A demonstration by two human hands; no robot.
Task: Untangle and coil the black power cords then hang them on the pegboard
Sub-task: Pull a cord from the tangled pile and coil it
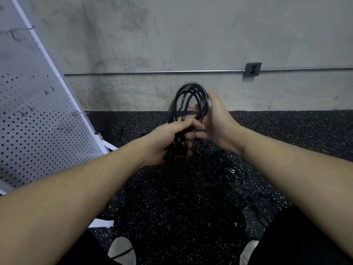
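Note:
A coil of black power cord (188, 100) stands upright in front of me, several loops high. My left hand (172, 139) grips the bottom of the coil, fingers curled round the bundled strands. My right hand (219, 119) lies flat against the coil's right side, fingers straight and pointing up. Below the hands a tangle of black cords (200, 180) sprawls across the speckled floor. The white pegboard (38, 127) leans at the left, with a few metal hooks (76, 112) sticking out of it.
A concrete wall rises behind the hands, with a metal conduit (152, 73) and an outlet box (252, 69) on it. The black speckled rubber floor (286, 131) runs to the wall. My two shoes (122, 251) show at the bottom edge.

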